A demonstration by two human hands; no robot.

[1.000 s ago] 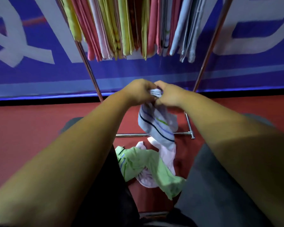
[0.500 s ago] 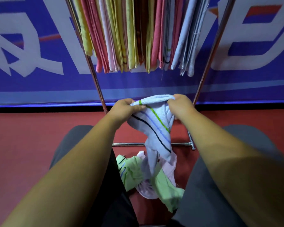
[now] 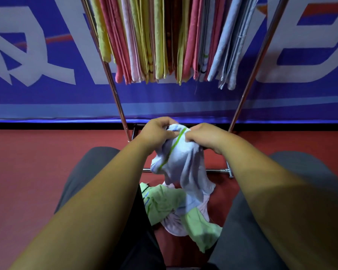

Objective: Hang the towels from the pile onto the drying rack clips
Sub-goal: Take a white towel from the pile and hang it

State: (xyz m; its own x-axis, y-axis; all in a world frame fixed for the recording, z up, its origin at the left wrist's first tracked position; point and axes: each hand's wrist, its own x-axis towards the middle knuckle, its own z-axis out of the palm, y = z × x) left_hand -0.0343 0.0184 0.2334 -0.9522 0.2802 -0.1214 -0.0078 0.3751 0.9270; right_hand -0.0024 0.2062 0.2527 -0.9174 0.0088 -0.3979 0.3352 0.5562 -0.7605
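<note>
Trouble here most likely comes from the bunched grip. The left hand (image 3: 156, 131) and right hand (image 3: 203, 135) are both clenched on the top edge of a pale blue terry towel with green and dark stripes (image 3: 185, 164). They are close together, so the cloth hangs below them in a crumpled twist rather than flat. The towel is held in the air in front of the chrome-tube drying rack (image 3: 115, 98), above the pile. If the edge is not spread, a clip may bite a thick wad and slip, or catch only one layer, and the towel could drop.

Its lower tail hangs down to the light green towel (image 3: 164, 203) and pale pink towel (image 3: 174, 228) of the pile on the red floor (image 3: 27, 172). Whether it touches them I cannot tell, but lifting could drag one along.

The rack's clips are out of view above. The row of hung yellow, pink and blue towels (image 3: 160, 45) looks tightly packed, so finding a free clip may be awkward, and reaching in could knock a neighbour loose.
</note>
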